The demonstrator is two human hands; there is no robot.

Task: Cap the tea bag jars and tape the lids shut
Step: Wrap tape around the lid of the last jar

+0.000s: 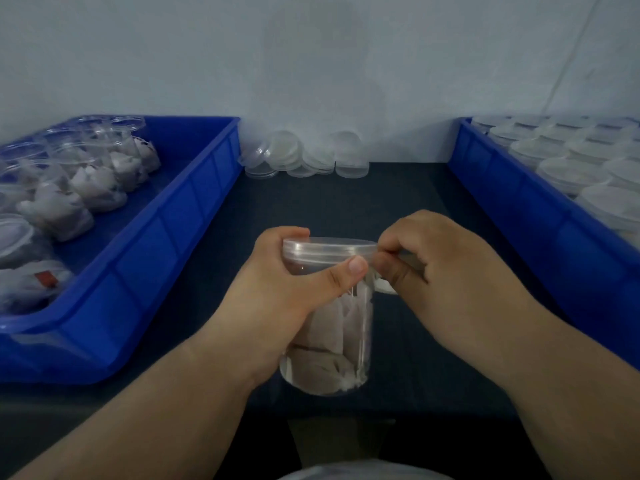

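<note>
A clear plastic jar (341, 341) filled with white tea bags is held above the dark table in front of me, with a clear lid (329, 249) on top. My left hand (287, 292) wraps around the jar, the thumb pressed just under the lid's rim. My right hand (436, 268) sits at the jar's right side, fingers pinched on a clear tape roll (389, 284), only partly visible under the fingers. The tape meets the lid's edge beside my left thumb.
A blue bin (166, 244) on the left holds several uncapped jars of tea bags (86, 181). Another blue bin (519, 199) on the right holds several capped jars (575, 168). Loose clear lids (304, 157) lean against the back wall between the bins.
</note>
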